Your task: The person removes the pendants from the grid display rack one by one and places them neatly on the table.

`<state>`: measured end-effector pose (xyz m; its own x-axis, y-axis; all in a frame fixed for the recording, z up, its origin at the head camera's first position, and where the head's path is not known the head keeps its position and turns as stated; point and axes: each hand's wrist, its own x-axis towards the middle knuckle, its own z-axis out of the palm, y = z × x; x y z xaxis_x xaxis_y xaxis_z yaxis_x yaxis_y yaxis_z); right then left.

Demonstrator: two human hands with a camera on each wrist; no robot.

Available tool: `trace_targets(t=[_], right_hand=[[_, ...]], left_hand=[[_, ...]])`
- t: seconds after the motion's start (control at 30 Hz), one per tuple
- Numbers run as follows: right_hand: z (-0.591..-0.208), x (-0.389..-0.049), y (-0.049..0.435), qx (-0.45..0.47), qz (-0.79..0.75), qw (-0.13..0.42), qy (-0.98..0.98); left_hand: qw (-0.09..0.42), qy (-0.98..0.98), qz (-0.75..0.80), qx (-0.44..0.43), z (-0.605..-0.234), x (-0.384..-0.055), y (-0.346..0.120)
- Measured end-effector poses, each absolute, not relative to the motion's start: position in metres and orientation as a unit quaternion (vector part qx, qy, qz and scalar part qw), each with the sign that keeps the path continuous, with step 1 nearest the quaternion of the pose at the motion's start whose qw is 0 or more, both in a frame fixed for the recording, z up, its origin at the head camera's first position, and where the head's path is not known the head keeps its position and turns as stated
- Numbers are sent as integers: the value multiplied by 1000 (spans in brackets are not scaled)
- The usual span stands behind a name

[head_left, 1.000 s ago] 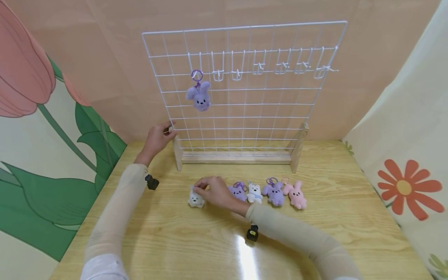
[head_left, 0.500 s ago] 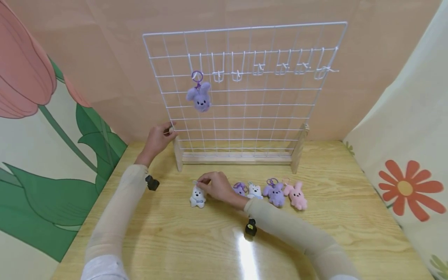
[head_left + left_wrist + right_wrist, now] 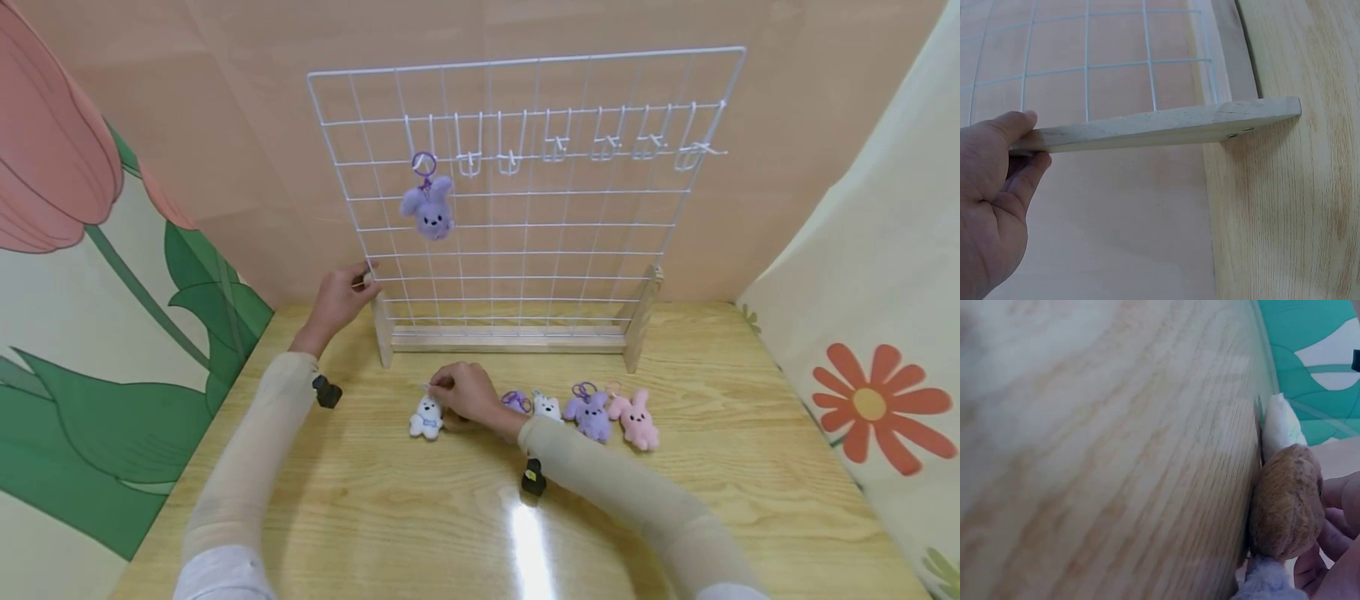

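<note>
My left hand (image 3: 337, 302) grips the top of the wooden side post (image 3: 1147, 128) of a white wire grid rack (image 3: 517, 223), thumb and fingers on either side of it. My right hand (image 3: 468, 392) pinches the top of a white plush bear keychain (image 3: 427, 419) in front of the rack. The bear faces up and wears a small blue bow. Beside it, largely under my right hand, is a brown plush (image 3: 1288, 503). A purple plush keychain (image 3: 433, 212) hangs by its ring from the leftmost hook of the grid.
White hooks (image 3: 555, 148) line the upper grid. Right of my right hand lie a partly hidden purple plush (image 3: 516, 402), another white bear (image 3: 547, 407), a purple rabbit (image 3: 591, 417) and a pink rabbit (image 3: 638, 421) on the wooden table (image 3: 420, 517).
My right hand has shifted slightly toward the rack, and the white bear has come with it, its body and bow now showing. The left hand keeps its grip on the post.
</note>
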<state>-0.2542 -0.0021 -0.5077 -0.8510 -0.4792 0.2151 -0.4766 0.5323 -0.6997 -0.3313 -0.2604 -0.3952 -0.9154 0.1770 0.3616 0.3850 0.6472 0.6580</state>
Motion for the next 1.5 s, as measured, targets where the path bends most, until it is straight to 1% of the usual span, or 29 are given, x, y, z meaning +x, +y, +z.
trace_targets(t=[0.47, 0.7, 0.8, 0.97, 1.13, 1.37, 1.5], right_hand=[[-511, -260, 0, -259, -362, 19, 895], [-501, -257, 7, -256, -366, 19, 895], [-494, -256, 10, -264, -368, 9, 891], [-476, -253, 14, -282, -371, -10, 885], [-449, -246, 18, -296, -387, -20, 873], [-414, -245, 23, -309, -407, -73, 856], [-395, -249, 27, -301, -418, -96, 852]], left_hand=[[134, -899, -388, -155, -394, -333, -258], [136, -895, -393, -162, -395, -332, -259], [137, -896, -391, -161, -395, -332, -259], [135, -896, -394, -157, -396, -332, -260], [130, -899, -391, -149, -395, -332, -260], [124, -897, -398, -148, -395, -332, -260], [123, -899, -395, -143, -395, -332, -260]])
